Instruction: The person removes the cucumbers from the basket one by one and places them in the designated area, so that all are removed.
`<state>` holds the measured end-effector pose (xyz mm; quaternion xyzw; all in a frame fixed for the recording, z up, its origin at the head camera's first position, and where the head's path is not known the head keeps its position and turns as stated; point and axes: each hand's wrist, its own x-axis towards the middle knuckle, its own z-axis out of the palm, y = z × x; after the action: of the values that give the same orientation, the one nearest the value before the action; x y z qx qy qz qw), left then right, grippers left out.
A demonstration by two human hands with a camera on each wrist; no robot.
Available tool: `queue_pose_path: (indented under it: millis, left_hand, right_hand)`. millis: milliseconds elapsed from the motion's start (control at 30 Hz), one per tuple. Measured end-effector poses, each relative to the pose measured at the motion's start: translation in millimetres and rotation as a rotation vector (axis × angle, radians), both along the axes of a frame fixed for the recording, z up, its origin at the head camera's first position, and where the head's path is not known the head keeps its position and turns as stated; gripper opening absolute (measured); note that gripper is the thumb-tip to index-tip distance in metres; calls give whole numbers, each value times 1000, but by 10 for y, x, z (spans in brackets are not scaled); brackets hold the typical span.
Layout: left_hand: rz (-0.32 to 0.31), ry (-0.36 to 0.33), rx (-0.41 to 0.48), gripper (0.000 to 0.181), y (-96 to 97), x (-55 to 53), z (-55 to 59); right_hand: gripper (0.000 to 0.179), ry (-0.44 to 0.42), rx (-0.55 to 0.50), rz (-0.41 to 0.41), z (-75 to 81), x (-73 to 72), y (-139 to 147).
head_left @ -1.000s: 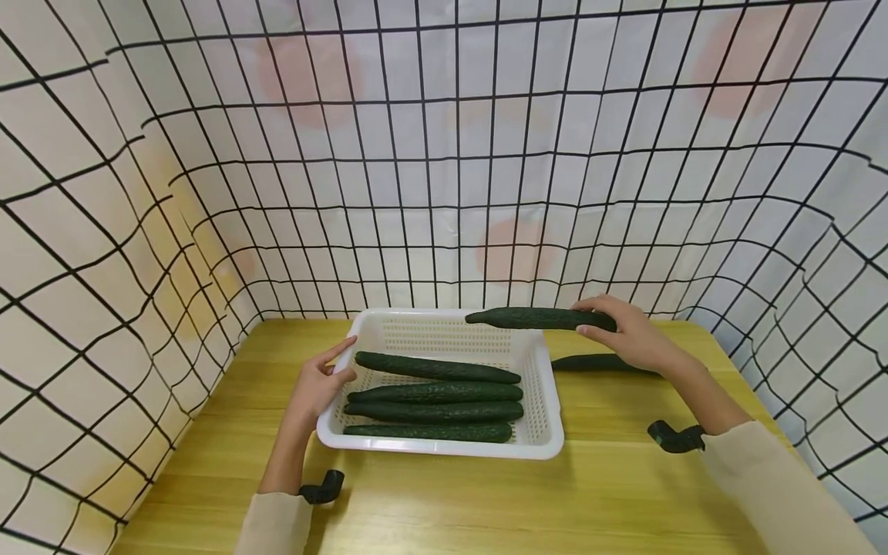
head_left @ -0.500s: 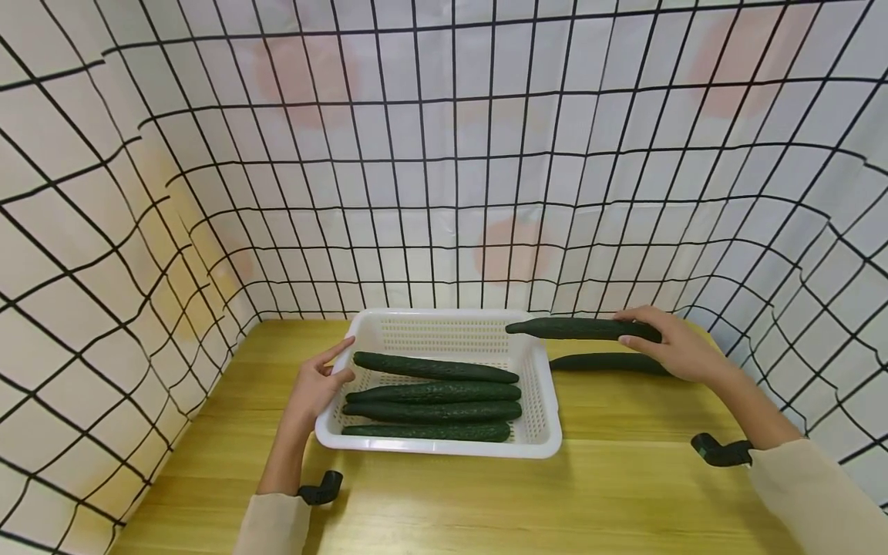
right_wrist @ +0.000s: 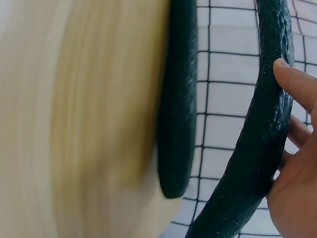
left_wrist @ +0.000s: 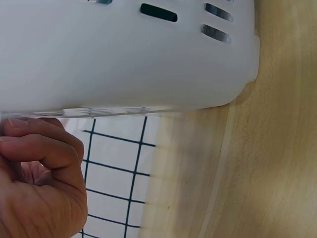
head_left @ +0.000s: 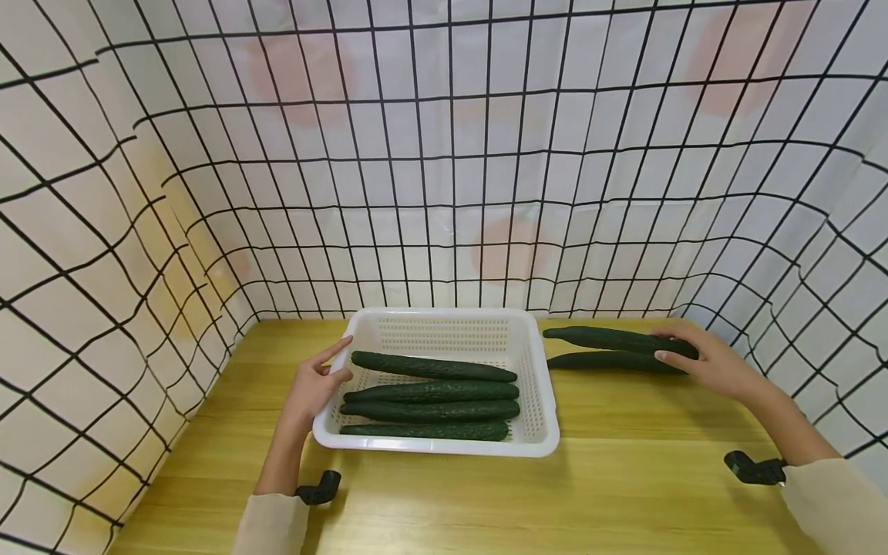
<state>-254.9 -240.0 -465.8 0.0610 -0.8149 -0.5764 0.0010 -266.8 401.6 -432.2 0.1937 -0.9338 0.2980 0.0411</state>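
Observation:
My left hand (head_left: 310,389) grips the left rim of a white plastic basket (head_left: 444,446). In the left wrist view, the curled fingers of the left hand (left_wrist: 42,183) meet the edge of the basket (left_wrist: 124,59). Several dark green cucumbers (head_left: 433,411) lie crosswise inside it. To the right of the basket, my right hand (head_left: 714,362) holds one cucumber (head_left: 603,338) by its right part, thumb on the near side. Close below and in front of that one, another cucumber (head_left: 603,361) lies on the table. The right wrist view shows the held cucumber (right_wrist: 262,119) apart from the lying cucumber (right_wrist: 177,99).
Beneath everything is a wooden table (head_left: 444,501). White sheeting with a black grid (head_left: 430,185) rises behind the table and on both sides. Black wrist devices (head_left: 319,488) sit by both sleeves.
My right hand has moved right and down with the cucumber, from above the basket's right back corner to just over the lying cucumber. The left hand stays on the rim.

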Motion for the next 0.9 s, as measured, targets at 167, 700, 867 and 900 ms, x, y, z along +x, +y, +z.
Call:
queue_pose_path:
  millis: [167,700,867,900]
  left_hand:
    - [-3,-7,2,64,-13,-11,-2]
    - [-9,13,-6,62,19,8,-3]
    - [-17,11,4,63,6,7,1]
    - [-17,9,10,63,6,7,7]
  right_hand:
    - [45,-3,28,8,-118,-9,71]
    - [40,-24,84,49,-493,-63,52]
    - [43,-54,86,33,-512,-74,12]
    - [43,-57,89,30,-511,-78,0]
